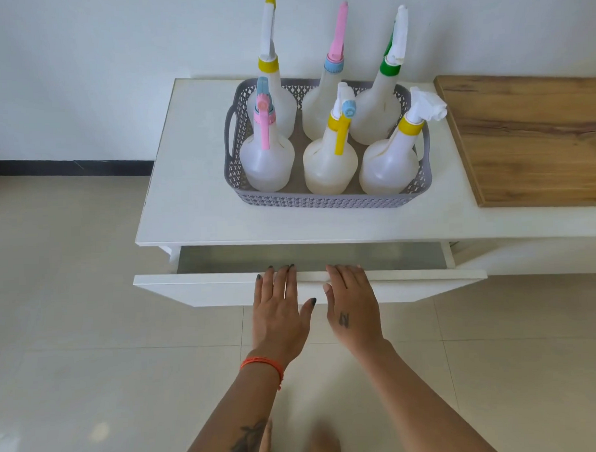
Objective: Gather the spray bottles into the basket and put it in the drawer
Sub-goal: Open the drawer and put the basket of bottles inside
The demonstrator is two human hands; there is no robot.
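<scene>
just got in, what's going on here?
A person has both hands on the front panel of the drawer, which is part-way open: left hand and right hand lie flat, fingers over its top edge. Six spray bottles already stand in the grey basket, which sits on the white cabinet top. The basket is not yet in the drawer.

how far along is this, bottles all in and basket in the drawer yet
Done: all six spray bottles in view stand in the grey basket. In hand: the left hand and right hand lie flat on the front of the drawer, which is partly open. Left: the basket sits on the white cabinet top, not yet in the drawer.
</scene>
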